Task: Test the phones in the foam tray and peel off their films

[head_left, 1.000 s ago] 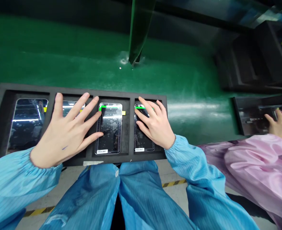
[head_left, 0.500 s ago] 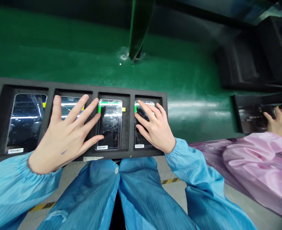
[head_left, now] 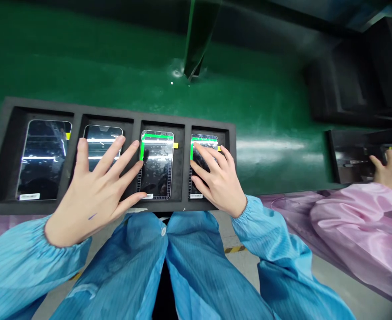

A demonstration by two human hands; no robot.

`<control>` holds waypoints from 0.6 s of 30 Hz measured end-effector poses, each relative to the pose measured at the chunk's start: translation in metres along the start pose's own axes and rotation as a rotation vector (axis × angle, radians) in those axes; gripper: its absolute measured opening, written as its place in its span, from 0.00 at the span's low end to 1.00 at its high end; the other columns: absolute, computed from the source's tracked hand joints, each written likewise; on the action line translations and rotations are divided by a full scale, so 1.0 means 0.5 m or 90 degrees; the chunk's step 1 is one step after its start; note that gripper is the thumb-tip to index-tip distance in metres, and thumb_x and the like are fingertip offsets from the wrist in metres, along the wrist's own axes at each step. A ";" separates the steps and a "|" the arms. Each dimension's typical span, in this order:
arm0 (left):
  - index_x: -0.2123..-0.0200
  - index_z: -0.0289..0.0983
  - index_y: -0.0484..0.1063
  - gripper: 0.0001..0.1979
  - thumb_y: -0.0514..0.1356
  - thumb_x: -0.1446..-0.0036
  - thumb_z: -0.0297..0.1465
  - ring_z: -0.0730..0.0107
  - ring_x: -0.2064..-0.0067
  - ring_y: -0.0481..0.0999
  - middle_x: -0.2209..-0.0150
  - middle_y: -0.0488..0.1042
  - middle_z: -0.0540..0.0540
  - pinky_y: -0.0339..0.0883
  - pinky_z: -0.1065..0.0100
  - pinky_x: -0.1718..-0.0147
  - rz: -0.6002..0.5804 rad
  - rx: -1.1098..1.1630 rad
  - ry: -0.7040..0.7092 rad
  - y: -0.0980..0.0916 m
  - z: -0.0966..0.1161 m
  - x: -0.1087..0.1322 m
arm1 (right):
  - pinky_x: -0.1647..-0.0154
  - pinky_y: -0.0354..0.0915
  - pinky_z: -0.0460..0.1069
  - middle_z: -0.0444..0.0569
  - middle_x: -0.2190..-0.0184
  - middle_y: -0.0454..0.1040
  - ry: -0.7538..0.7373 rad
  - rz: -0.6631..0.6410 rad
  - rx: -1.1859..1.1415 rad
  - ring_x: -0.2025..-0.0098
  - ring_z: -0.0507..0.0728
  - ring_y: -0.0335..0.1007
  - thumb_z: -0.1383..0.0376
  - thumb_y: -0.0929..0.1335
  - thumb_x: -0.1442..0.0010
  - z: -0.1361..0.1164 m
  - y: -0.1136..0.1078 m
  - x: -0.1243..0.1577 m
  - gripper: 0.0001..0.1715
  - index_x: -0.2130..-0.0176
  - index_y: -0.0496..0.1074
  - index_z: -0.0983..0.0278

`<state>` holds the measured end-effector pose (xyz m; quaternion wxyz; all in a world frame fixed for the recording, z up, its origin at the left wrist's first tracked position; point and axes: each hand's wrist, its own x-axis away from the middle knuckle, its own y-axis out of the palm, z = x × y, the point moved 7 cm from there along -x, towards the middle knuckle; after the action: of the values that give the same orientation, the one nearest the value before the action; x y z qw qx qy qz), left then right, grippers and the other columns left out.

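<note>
A black foam tray (head_left: 182,126) with several slots lies on the green belt, each slot holding a glossy phone screen. My left hand (head_left: 94,193) is spread wide and open over the second screen (head_left: 102,140), thumb tip by the third screen (head_left: 156,164). My right hand (head_left: 216,178) lies with fingers stretched on the fourth screen (head_left: 204,144), which shows green tape along its top and left edge. The first screen (head_left: 44,158) at the left is uncovered. Both hands hold nothing.
The green conveyor surface (head_left: 116,66) stretches behind the tray, with a dark post (head_left: 199,35) standing on it. At right, a person in a pink sleeve (head_left: 356,218) has a hand (head_left: 391,171) in another black tray (head_left: 352,160). More black trays (head_left: 356,80) are stacked at the far right.
Both hands have slid back toward me across the screens, uncovering more of their tops and the green tape. The view has shifted slightly, so the tray sits higher in the picture.
</note>
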<state>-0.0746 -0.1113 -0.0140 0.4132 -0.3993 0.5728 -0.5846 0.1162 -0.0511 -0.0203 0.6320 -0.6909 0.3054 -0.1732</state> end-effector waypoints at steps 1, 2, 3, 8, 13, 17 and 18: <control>0.43 0.34 0.68 0.32 0.38 0.34 0.48 0.49 0.27 0.42 0.30 0.46 0.40 0.29 0.32 0.32 0.000 0.000 -0.002 -0.001 0.002 0.002 | 0.34 0.51 0.65 0.55 0.33 0.60 -0.002 0.002 -0.001 0.37 0.62 0.59 0.60 0.61 0.32 -0.002 -0.001 0.002 0.18 0.50 0.74 0.64; 0.43 0.35 0.68 0.32 0.38 0.34 0.48 0.49 0.27 0.42 0.30 0.46 0.40 0.30 0.32 0.32 0.001 0.000 -0.003 -0.001 0.004 0.004 | 0.34 0.51 0.65 0.55 0.33 0.60 -0.004 0.005 -0.001 0.37 0.62 0.59 0.60 0.61 0.32 -0.004 -0.001 0.004 0.18 0.50 0.75 0.64; 0.43 0.35 0.68 0.33 0.38 0.34 0.49 0.49 0.27 0.42 0.30 0.46 0.41 0.30 0.32 0.32 0.001 0.000 -0.003 -0.002 0.006 0.006 | 0.33 0.51 0.65 0.55 0.33 0.60 -0.005 0.006 -0.002 0.37 0.62 0.60 0.60 0.61 0.32 -0.005 -0.002 0.006 0.18 0.50 0.75 0.64; 0.43 0.35 0.69 0.33 0.38 0.34 0.49 0.49 0.27 0.43 0.30 0.47 0.40 0.31 0.32 0.32 -0.005 0.003 -0.010 -0.002 0.012 0.021 | 0.33 0.50 0.65 0.53 0.33 0.60 -0.005 0.006 -0.002 0.37 0.62 0.60 0.59 0.62 0.32 -0.014 -0.002 0.017 0.18 0.50 0.75 0.63; 0.42 0.36 0.68 0.33 0.38 0.35 0.50 0.49 0.27 0.41 0.30 0.46 0.40 0.29 0.32 0.32 -0.018 0.008 -0.016 0.001 0.020 0.040 | 0.33 0.49 0.64 0.53 0.34 0.61 -0.010 0.015 -0.005 0.37 0.62 0.60 0.59 0.61 0.32 -0.025 -0.004 0.029 0.18 0.51 0.76 0.63; 0.43 0.36 0.69 0.33 0.39 0.34 0.50 0.50 0.27 0.41 0.30 0.47 0.41 0.28 0.33 0.32 -0.010 0.016 -0.021 0.001 0.029 0.054 | 0.33 0.49 0.64 0.52 0.34 0.61 -0.007 0.011 -0.012 0.37 0.62 0.60 0.60 0.61 0.32 -0.034 -0.005 0.039 0.18 0.52 0.76 0.62; 0.43 0.36 0.69 0.33 0.39 0.35 0.50 0.50 0.27 0.42 0.30 0.47 0.41 0.28 0.33 0.32 -0.010 0.020 -0.021 0.001 0.032 0.057 | 0.32 0.49 0.64 0.52 0.34 0.61 -0.006 0.010 -0.014 0.37 0.62 0.60 0.60 0.61 0.32 -0.037 -0.006 0.042 0.18 0.52 0.76 0.62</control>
<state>-0.0695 -0.1436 -0.0142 0.4244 -0.4066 0.5537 -0.5899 0.1213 -0.0786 -0.0181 0.6273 -0.6962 0.3094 -0.1616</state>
